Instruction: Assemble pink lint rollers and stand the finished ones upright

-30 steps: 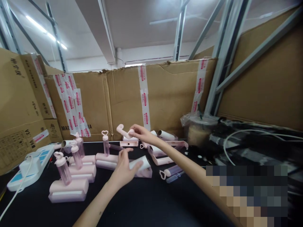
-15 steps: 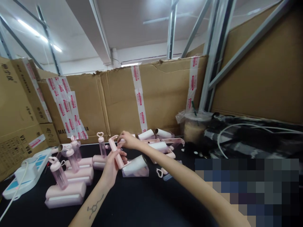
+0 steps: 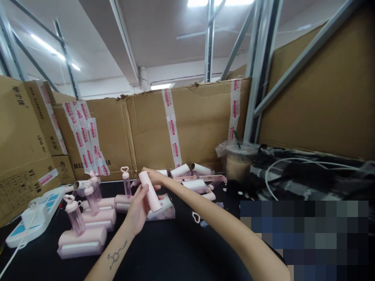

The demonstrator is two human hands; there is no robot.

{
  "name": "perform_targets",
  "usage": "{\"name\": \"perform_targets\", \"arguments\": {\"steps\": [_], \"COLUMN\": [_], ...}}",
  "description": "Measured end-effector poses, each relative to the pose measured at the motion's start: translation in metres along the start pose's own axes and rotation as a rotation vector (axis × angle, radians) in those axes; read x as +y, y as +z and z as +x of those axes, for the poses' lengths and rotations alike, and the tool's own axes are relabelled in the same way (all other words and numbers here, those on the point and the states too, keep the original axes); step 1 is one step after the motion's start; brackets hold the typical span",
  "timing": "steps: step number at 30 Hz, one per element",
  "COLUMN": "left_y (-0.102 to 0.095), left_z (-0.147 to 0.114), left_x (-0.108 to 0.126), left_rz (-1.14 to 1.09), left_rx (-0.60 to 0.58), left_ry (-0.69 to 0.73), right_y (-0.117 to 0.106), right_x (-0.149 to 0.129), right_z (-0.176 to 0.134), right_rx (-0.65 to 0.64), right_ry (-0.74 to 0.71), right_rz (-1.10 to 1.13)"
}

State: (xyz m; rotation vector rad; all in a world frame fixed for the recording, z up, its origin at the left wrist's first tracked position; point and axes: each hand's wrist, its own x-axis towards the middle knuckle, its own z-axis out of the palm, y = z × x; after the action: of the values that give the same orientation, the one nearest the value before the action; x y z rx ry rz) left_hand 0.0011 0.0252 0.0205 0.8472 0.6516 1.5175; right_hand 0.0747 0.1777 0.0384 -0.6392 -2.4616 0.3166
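Observation:
My left hand (image 3: pixel 140 208) is closed around a pale pink curved lint roller cover (image 3: pixel 150 192), which is tilted with its smooth outer side towards me. Behind the upper part of this cover is my right hand (image 3: pixel 154 178), reaching across from the right. Its fingers are mostly hidden, so their hold cannot be made out. Just beyond my left hand, a clear tray with a white roll (image 3: pixel 166 207) stands on the black table. At the left, several pink lint rollers (image 3: pixel 82 239) lie in clear cases with their see-through handles upright.
White rolls (image 3: pixel 193 185) and pink parts (image 3: pixel 215 178) lie at the back right. A heart-shaped loop (image 3: pixel 196 217) is near my right forearm. A lidded drink cup (image 3: pixel 238 162) stands by a cardboard wall (image 3: pixel 202 125). A power strip (image 3: pixel 38 218) is at far left.
The pink cover has turned to show its broad outer side. My right hand has moved down behind it. The camera view has tilted up slightly.

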Motion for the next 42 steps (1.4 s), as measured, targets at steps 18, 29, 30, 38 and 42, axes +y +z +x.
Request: {"name": "perform_targets", "arguments": {"steps": [18,29,30,38,42], "left_y": [-0.003,-0.024,-0.024,-0.014,-0.011], "left_z": [0.002,0.006,0.005,-0.006,-0.008], "left_x": [-0.007,-0.019,-0.018,-0.009,-0.009], "left_rz": [0.211,0.442,0.440,0.543,0.638], "left_rx": [-0.014,-0.116,-0.111,-0.010,-0.008], "left_ry": [0.181,0.029,0.019,0.199,0.262], "right_y": [-0.054,-0.034,-0.034,-0.029,-0.023], "right_x": [-0.042,-0.051,-0.050,-0.060,-0.062], "right_z": [-0.140,-0.147,-0.147,-0.152,-0.155], "right_rx": [0.441,0.222,0.239,0.267,0.308], "right_ry": [0.320,-0.082,-0.118,-0.219,-0.199], "right_rz": [0.494,-0.454,-0.507,-0.783,-0.799]}}
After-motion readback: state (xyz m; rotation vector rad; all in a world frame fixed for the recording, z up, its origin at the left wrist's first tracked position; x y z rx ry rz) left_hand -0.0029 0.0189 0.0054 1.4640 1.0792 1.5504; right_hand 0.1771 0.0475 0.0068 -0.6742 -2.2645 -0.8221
